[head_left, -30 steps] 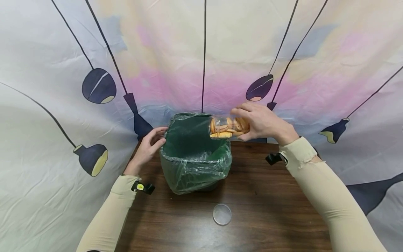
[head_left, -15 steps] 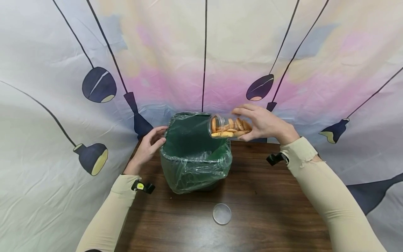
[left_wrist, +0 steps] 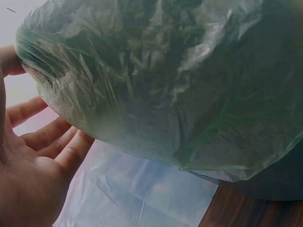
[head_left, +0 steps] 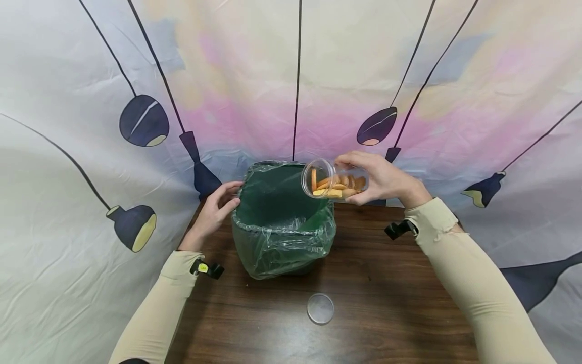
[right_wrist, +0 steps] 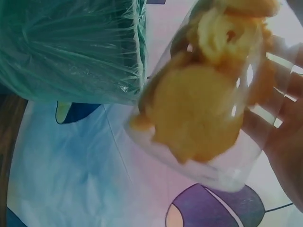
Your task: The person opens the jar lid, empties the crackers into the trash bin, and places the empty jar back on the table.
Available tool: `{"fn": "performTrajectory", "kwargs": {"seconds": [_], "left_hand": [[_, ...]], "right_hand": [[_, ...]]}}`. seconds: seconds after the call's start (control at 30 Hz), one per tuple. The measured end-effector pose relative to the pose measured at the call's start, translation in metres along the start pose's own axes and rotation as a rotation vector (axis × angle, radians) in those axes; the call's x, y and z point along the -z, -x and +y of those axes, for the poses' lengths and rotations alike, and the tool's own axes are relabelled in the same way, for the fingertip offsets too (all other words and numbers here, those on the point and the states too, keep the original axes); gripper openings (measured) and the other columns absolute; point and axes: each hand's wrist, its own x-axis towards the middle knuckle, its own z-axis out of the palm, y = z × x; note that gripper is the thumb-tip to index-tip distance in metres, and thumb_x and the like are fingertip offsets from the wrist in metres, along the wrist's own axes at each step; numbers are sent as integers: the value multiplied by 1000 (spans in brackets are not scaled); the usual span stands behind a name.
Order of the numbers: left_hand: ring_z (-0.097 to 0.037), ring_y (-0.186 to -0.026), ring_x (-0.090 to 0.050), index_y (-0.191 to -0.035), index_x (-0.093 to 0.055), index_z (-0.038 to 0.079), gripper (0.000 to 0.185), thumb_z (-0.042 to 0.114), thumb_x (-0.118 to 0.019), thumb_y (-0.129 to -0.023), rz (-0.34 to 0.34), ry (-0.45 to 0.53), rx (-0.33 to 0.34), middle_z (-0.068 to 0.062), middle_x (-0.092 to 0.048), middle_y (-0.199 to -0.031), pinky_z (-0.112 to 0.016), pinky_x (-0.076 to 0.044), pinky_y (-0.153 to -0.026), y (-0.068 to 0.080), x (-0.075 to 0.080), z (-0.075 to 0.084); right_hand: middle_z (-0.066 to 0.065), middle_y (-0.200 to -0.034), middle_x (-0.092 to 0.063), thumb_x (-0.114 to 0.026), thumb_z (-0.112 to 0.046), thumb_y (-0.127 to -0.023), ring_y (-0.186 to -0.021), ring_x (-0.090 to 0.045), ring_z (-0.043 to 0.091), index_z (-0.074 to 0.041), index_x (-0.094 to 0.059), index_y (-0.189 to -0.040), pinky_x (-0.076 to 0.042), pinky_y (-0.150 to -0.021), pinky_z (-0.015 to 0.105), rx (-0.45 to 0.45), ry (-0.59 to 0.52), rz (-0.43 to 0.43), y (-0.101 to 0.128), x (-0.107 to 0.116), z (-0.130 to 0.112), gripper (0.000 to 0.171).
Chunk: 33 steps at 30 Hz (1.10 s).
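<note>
Green liner (head_left: 273, 247): thin creased plastic, folded over the rim of the bin (left_wrist: 279, 184), hanging loose down the outside.
Bin: upright on the worktop (head_left: 382, 283), mouth up; dark wall shows below the liner in the left wrist view.
Jar (head_left: 334, 177): clear, tipped nearly onto its side, in the right hand (head_left: 384, 177). Open mouth points left; in the head view it overlaps the bin's right rim. Can't tell if they touch.
Biscuits (head_left: 343, 188): several, yellow to orange-brown, all those visible are inside the jar, spread along its lower side. One stands on edge near the mouth.
Right hand: fingers clamped on the jar toward its base end, thumb on the near side, the rest over the far side.
Left hand (head_left: 215, 210): at the bin's left rim, fingers apart and loosely extended against the outside of the liner.
Lid (head_left: 320, 309): clear, round, flat on the worktop, camera side of the bin, well apart from it.
Sleeves (head_left: 154, 308): pale, both arms; black wrist camera (head_left: 214, 272) at each cuff.
Backdrop (head_left: 254, 65): wrinkled fabric, pastel, printed with dark hanging lamps (head_left: 144, 121).
Worktop: dark brown wood grain.
</note>
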Motion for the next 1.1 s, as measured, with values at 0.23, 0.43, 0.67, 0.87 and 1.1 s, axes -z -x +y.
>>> {"fn": "performTrajectory", "kwargs": {"seconds": [0.23, 0.43, 0.67, 0.87, 1.1], "left_hand": [[-27, -117, -55, -140, -49, 2, 41, 5, -53, -99, 2, 0, 4, -22, -52, -136, -14, -44, -89, 1, -1, 2], [-34, -117, -54, -141, -48, 3, 42, 6, -53, -99, 0, 0, 5, -22, -52, -137, -14, -44, -89, 0, -1, 2], [-16, -119, -53, -142, -48, 4, 42, 8, -53, -100, -2, 11, 21, -21, -51, -138, -14, -43, -91, 1, -2, 2], [-16, -122, -51, -142, -47, 5, 42, 8, -52, -100, -1, 17, 26, -21, -50, -139, -15, -43, -91, 1, -2, 0], [-33, -124, -49, -143, -46, 4, 43, 7, -52, -100, -6, 19, 22, -22, -50, -140, -15, -43, -91, 2, -1, -1]], "right_hand": [[9, -125, -58, -86, -30, -64, -105, -56, 23, -7, -54, -134, -50, -87, 46, -8, 84, -73, -1, 2, -4, 81], [13, -127, -55, -88, -32, -63, -105, -55, 26, -6, -54, -133, -48, -88, 47, 59, 225, -89, -6, 6, -7, 82], [17, -122, -57, -88, -36, -60, -107, -56, 32, -6, -55, -129, -46, -93, 50, 161, 346, -47, -10, 6, -6, 82], [17, -122, -57, -89, -38, -59, -107, -56, 32, -8, -56, -129, -47, -91, 50, 162, 370, -44, -9, 6, -6, 84], [16, -122, -57, -90, -40, -59, -106, -56, 31, -8, -55, -130, -48, -91, 50, 157, 393, -50, -9, 7, -6, 85]]}}
